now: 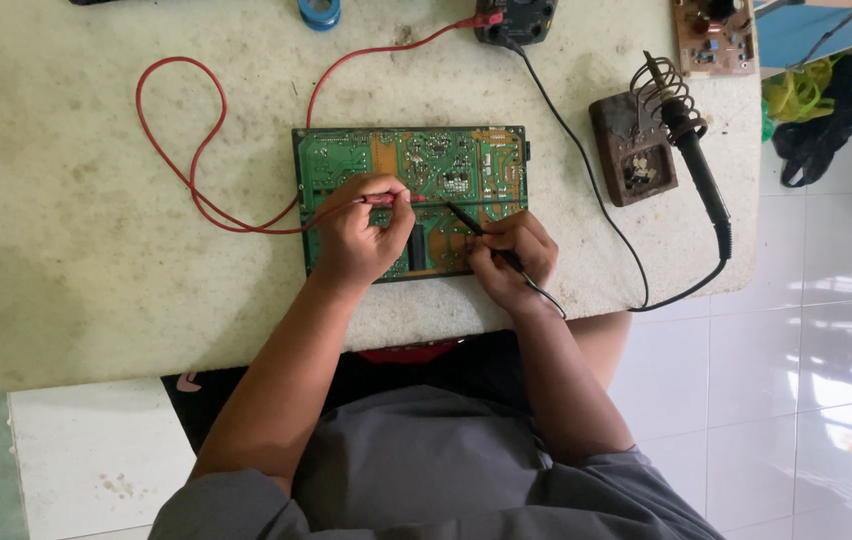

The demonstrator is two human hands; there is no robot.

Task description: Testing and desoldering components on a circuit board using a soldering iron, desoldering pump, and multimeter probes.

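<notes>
Both hands pinch probes: left hand (361,235) red probe (386,199), right hand (514,255) black probe (466,218); I'd worry tips slip, bridging circuit board (446,160) joints.

2 hands (436,245) on a green circuit board (411,165) — red probe (391,199) left, black probe (466,218) right.

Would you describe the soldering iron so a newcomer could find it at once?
Start at the pale worktable and go right of the green circuit board. A brown stand carries a coiled wire holder; the soldering iron rests in it, the only black-handled tool with a thick black cord.
</notes>
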